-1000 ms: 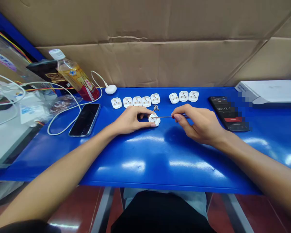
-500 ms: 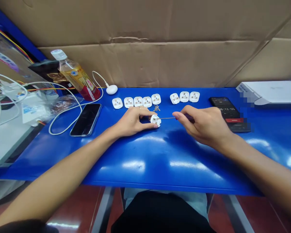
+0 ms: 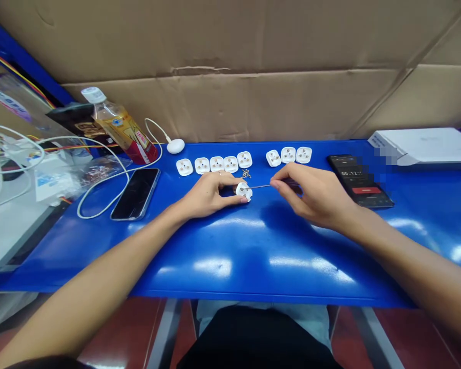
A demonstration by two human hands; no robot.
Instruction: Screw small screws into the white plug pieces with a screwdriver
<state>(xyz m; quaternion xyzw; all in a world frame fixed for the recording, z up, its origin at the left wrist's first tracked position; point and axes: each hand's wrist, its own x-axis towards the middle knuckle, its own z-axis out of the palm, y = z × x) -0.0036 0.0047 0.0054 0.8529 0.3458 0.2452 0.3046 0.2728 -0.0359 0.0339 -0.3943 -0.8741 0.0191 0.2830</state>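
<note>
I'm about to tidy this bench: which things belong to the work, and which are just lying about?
Seems part of the work: white piece in the left hand; slim tool in the right hand; small metal pieces; eight similar white pieces.

Apparently lying about: drink bottle; dark-screened phone; phone with timer; white box.
</note>
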